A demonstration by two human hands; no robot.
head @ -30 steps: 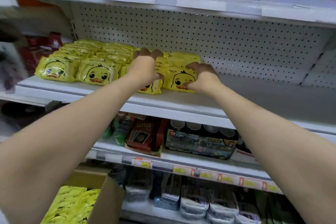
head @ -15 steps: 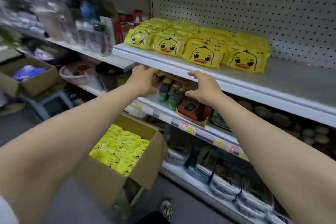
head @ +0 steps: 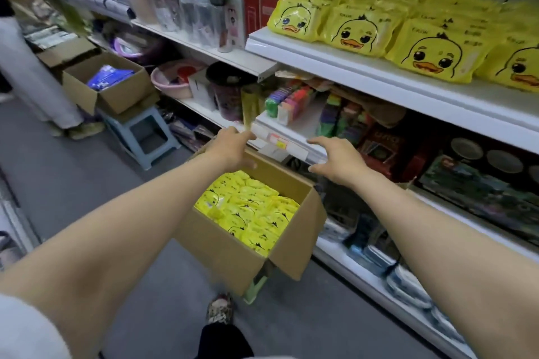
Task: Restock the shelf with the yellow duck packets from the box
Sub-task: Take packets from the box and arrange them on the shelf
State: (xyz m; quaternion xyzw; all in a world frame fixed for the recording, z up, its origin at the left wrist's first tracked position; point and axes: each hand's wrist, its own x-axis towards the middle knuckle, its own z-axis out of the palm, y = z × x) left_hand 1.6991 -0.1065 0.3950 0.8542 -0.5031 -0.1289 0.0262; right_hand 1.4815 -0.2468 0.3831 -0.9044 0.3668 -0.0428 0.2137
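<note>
Head view: left hand and right hand hovering spread and empty above box. Duck packets lying loose inside; more lining shelf. Best approach: reaching down, pinching small stack squarely, keeping faces forward.

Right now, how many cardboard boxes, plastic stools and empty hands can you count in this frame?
Cardboard boxes: 2, the box of duck packets and the box on the blue stool
Plastic stools: 2, the blue stool and the green stool
Empty hands: 2, left hand and right hand
Total: 6
</note>
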